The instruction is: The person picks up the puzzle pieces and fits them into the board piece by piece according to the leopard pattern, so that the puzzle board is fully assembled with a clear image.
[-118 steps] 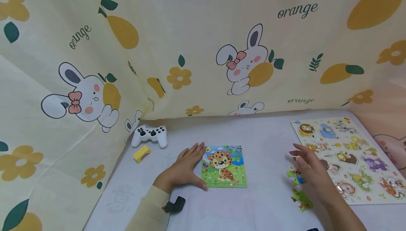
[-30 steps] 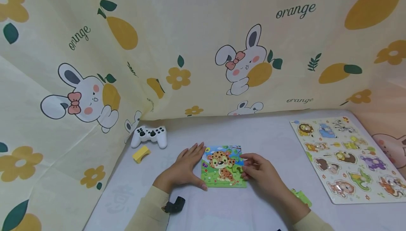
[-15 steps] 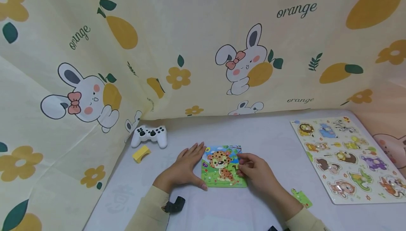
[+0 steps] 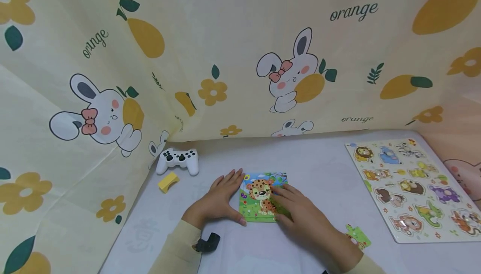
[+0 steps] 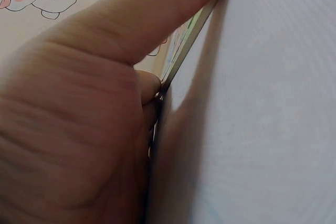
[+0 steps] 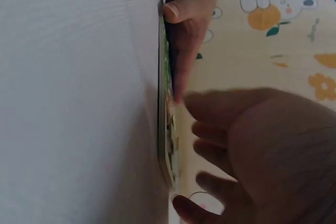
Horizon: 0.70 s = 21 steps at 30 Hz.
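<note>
A small square jigsaw puzzle with a spotted leopard cub [image 4: 258, 194] lies flat on the white table. My left hand [image 4: 215, 203] rests spread at its left side, fingers at the upper left edge and thumb near the lower left corner. Over the puzzle's right part, my right hand [image 4: 300, 213] lays its fingertips, covering the pieces there. In the right wrist view, a piece [image 6: 175, 135] stands slightly proud of the puzzle beneath the right fingers. A loose green puzzle piece [image 4: 358, 237] lies to the right, beside my right wrist.
A large animal puzzle board [image 4: 379, 190] lies at the right. Back left are a white game controller [image 4: 177, 161] and a yellow arched block [image 4: 168, 181]. A printed curtain [image 4: 233, 57] hangs behind the table.
My right hand reached to the loose pieces, carried one left to the puzzle, and now has its fingers spread over that spot, no longer pinching. The left hand stayed put.
</note>
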### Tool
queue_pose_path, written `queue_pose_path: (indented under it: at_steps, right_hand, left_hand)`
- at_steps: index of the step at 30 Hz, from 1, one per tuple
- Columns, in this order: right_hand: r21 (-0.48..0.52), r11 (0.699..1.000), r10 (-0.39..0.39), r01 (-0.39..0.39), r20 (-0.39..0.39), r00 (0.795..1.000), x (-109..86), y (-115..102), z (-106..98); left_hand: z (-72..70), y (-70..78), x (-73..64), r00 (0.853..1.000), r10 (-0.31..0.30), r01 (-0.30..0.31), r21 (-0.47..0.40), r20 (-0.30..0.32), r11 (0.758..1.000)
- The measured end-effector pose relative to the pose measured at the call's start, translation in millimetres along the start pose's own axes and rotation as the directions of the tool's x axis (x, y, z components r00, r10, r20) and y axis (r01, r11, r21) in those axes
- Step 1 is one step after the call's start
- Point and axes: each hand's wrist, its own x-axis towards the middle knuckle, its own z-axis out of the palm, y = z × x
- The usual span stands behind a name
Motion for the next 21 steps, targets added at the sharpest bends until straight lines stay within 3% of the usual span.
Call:
queue_pose_path:
  at_steps: [5,13,21]
  right_hand:
    - [-0.059,0.998,-0.009,0.015,0.103,0.995,-2.8,-5.7,-2.0]
    - [-0.097,0.995,0.042,-0.030,0.118,0.992,-2.5,-7.3,0.9]
    - [-0.069,0.995,0.076,-0.067,0.135,0.988,-2.8,-7.3,2.2]
  left_hand:
    - [-1.1,0.9,-0.2,1.000,0.007,-0.007,-0.005,0.000,1.000]
    - [-0.7,0.3,0.3,1.000,0.007,-0.007,0.001,-0.001,1.000]
    - [-1.4,1.2,-0.5,1.000,0.007,-0.007,-0.004,0.001,1.000]
